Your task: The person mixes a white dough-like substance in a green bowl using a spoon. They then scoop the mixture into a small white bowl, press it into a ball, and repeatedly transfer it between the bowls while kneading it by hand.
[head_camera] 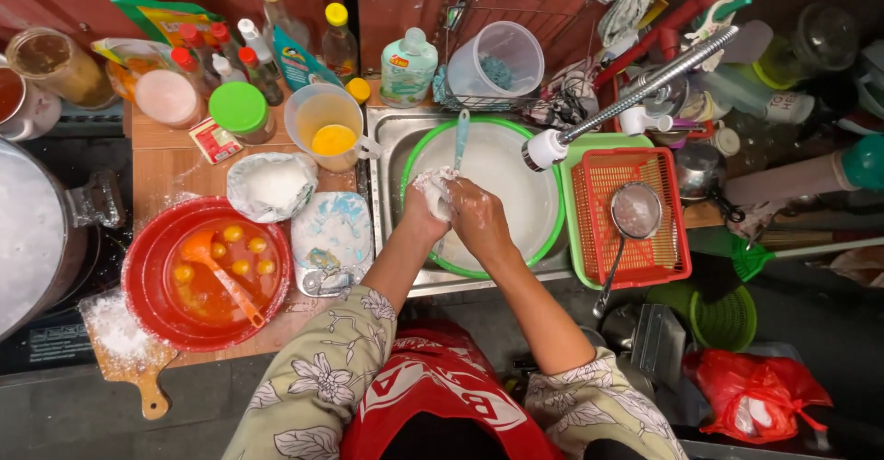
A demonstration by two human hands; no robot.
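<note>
**Hands deep in white dough over the sink basin**

Both hands meet above the green-rimmed basin (pixel 543 239) in the sink; the left hand (pixel 425 204) is curled around a lump of white dough (pixel 433 184), its fingers clenched on it, while the right hand (pixel 479 216) presses in beside it, coated in the same white paste; whether the right fingers grip the lump or only rub against it, I cannot tell.

Judging by how things lie, the work looks partly done; a dusted chopping board (pixel 124 345) and a flour-smeared white tray (pixel 331 239) lie well to the left of the fingers, and the red bowl (pixel 147 285) further left already holds small yellow balls in orange liquid with an orange ladle (pixel 216 271) laid across it. What seems left is the paste on the hands and the white film inside the basin; a blue-handled utensil (pixel 460 138) stands in the basin just beyond the fingertips.

The dough is pale, soft and sticky-looking, ragged at its edges, sitting just at the left fingertips; a metal tap spout (pixel 635 92) ends above and to the right of the fingers, and no water stream is visible; a red basket (pixel 589 230) with a strainer (pixel 635 211) lies further right.
</note>
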